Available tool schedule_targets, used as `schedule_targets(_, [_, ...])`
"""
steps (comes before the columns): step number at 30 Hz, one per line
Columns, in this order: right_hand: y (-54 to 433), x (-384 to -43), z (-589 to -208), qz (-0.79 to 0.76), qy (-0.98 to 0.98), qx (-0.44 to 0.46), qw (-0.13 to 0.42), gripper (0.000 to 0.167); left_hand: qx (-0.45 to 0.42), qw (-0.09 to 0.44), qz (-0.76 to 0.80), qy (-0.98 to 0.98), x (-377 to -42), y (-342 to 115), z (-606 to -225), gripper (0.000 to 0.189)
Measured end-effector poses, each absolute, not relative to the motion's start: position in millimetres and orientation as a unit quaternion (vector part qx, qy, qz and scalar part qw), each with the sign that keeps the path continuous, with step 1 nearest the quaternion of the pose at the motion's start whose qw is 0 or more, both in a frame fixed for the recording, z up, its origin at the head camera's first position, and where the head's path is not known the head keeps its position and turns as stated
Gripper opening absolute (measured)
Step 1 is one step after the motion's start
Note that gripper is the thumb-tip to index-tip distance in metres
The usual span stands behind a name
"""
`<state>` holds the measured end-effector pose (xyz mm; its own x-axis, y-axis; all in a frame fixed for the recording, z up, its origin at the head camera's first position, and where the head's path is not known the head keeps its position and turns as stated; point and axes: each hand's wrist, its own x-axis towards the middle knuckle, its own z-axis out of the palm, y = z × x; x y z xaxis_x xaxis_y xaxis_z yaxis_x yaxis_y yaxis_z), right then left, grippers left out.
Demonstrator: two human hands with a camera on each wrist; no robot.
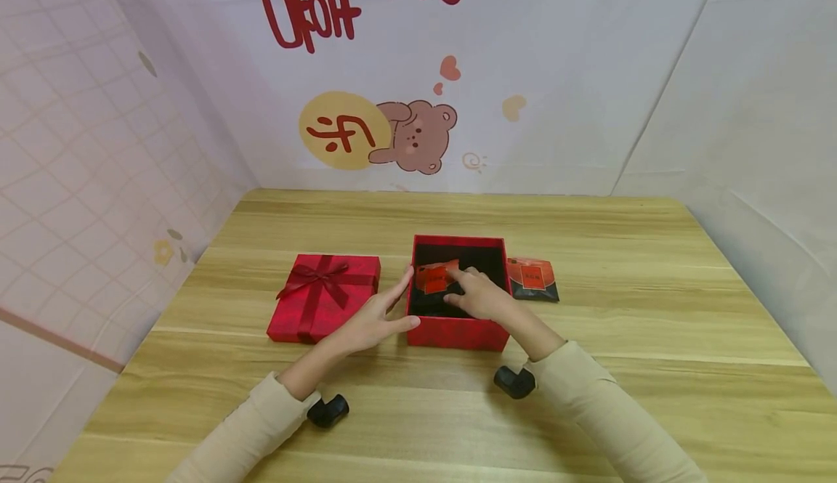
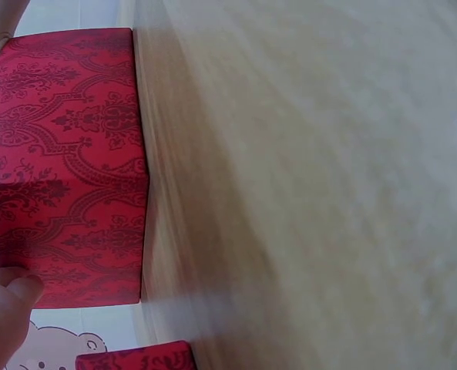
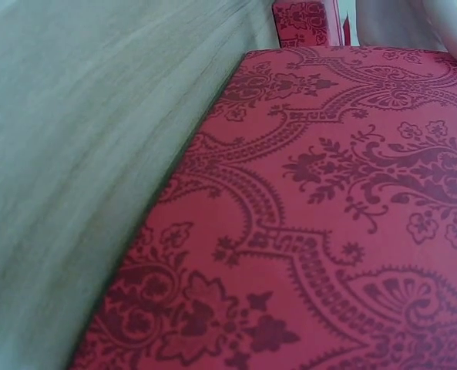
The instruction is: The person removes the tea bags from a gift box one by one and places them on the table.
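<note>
A red patterned box (image 1: 458, 333) stands without its lid, its inside black. In it, toward the left wall, lies a red and black packet (image 1: 434, 279). My right hand (image 1: 480, 295) reaches in over the right wall; its index fingertip touches the packet's right side, with the thumb apart below. My left hand (image 1: 375, 319) lies along the box's left side, thumb spread from the straight fingers and fingertips at the wall. In the left wrist view, fingertips (image 2: 16, 285) rest against the patterned side of the box (image 2: 66, 169).
Left of the box lies its red lid (image 1: 327, 290), tied with a dark red ribbon bow. A second red and black packet (image 1: 534, 279) lies on the wooden table (image 1: 425, 417), close by the box's right side. A printed cloth (image 1: 556, 69) hangs behind the table.
</note>
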<state>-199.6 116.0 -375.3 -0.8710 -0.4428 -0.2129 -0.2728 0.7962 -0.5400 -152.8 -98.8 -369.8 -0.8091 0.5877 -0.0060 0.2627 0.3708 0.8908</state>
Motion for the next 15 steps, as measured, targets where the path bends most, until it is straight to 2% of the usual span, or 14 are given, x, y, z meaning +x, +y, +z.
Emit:
schedule_targets(7, [116.0,-200.3,-376.3,-0.268,0.929,-0.202,0.157,0.049,0.264,0.164,0.496,0.811,-152.6,-99.1,-369.7,0.075])
schedule_targets(15, [115.6,-200.7,-376.4,-0.26,0.928,-0.211,0.167,0.054,0.266,0.164,0.496,0.81,-152.9,-99.4,-369.7,0.075])
